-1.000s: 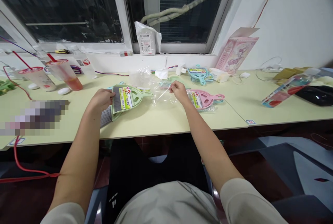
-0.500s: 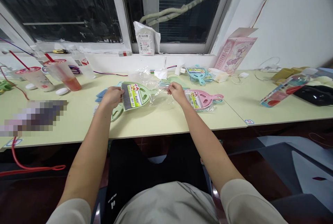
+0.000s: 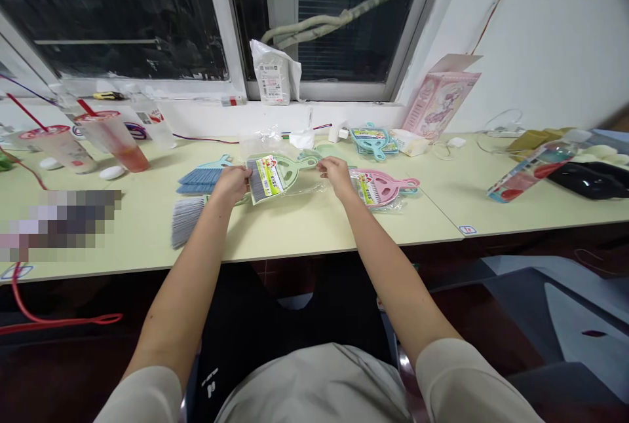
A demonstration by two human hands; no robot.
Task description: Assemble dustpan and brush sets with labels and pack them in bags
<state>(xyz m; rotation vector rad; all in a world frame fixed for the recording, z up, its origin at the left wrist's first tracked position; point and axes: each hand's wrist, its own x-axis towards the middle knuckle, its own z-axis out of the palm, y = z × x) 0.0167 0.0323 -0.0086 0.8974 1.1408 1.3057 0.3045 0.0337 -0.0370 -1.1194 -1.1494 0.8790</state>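
Upper left on my feed: translucent plastic cup with red straw (image 3: 118, 138). Left of centre: blue-bristled brush (image 3: 199, 179), grey-bristled brush (image 3: 185, 221) below it. Frame centre: my left hand (image 3: 234, 184) grips the bristle end of the light-green plastic dustpan-and-brush set (image 3: 271, 175). My right hand (image 3: 336, 175): narrow pinch on clear plastic wrap (image 3: 312, 189) by the handle tip; can't tell if it touches the handle. Right of centre: pink plastic dustpan set (image 3: 386, 187), wrapped.
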